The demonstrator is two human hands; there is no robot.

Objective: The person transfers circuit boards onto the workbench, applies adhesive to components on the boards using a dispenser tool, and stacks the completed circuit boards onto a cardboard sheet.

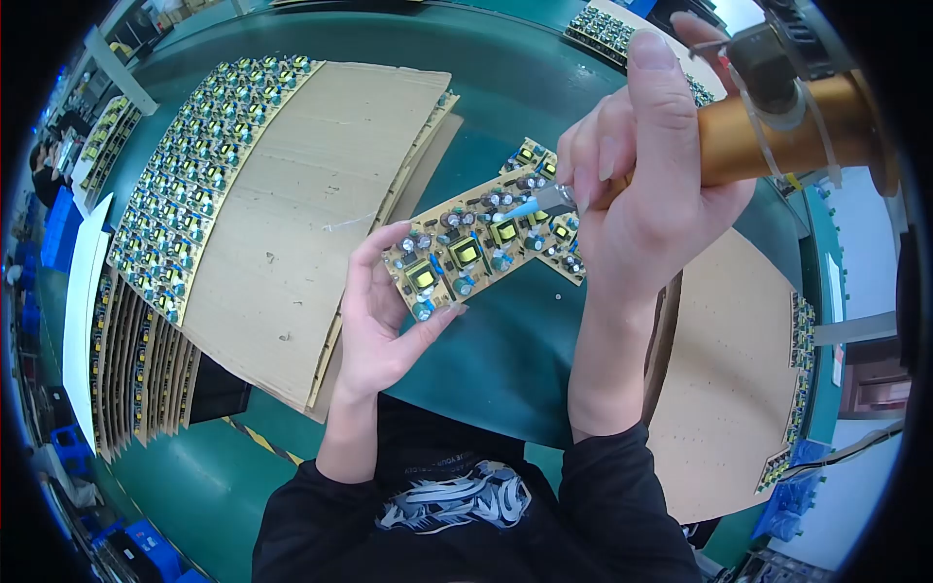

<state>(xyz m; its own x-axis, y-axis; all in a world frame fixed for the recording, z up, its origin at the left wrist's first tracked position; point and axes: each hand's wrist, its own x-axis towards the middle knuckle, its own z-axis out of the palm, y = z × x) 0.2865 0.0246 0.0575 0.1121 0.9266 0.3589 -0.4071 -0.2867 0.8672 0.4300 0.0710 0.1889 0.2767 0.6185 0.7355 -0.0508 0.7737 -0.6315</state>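
Note:
My left hand (374, 335) grips the near left end of a tan circuit board (442, 248), thumb on its lower edge and fingers at its upper edge. Yellow transformers and round capacitors cover the board. In my right hand (656, 185) is a glue gun (773, 131) with a gold-coloured barrel, fingers wrapped around it. Its pale blue nozzle (522, 209) points down left, close over the board's parts; whether it touches them I cannot tell. Another populated circuit board (562, 260) lies crosswise at the far end, partly hidden by the held board and my right hand.
At left, rows of circuit boards (209, 160) rest on a stack of cardboard sheets (316, 175). More cardboard (724, 379) with boards along its edge is at right. A green mat (486, 355) covers the table. A person (46, 175) sits far left.

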